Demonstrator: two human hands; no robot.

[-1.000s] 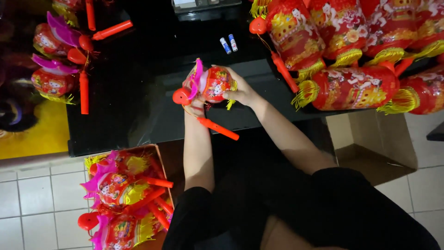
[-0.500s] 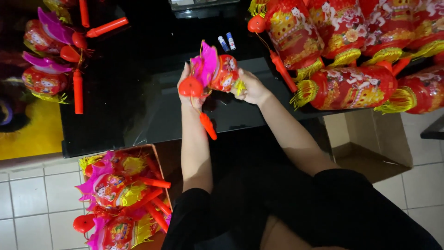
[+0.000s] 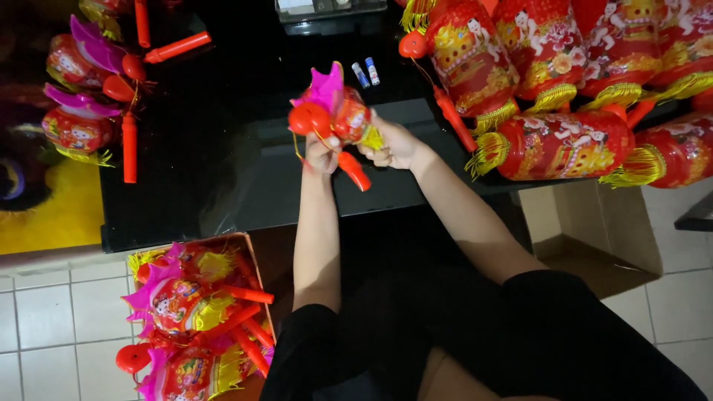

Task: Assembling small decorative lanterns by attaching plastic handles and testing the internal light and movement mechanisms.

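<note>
Both my hands hold one small red toy lantern (image 3: 343, 111) above the black table (image 3: 223, 178). It has a pink paper crest on top, a yellow fringe and a round red cap on its left end. My left hand (image 3: 321, 154) grips it from below, near its red stick handle (image 3: 353, 170), which points down and to the right. My right hand (image 3: 392, 145) closes on the lantern's right side, by the fringe.
A row of large red lanterns (image 3: 564, 141) with yellow tassels fills the table's right side. More small lanterns (image 3: 82, 96) and red sticks lie at the far left. A cardboard box (image 3: 197, 319) of finished lanterns stands on the tiled floor. Two small batteries (image 3: 366, 73) lie behind.
The lantern has been lifted and turned, so its pink crest now points up. The stick handle has swung closer under my hands.
</note>
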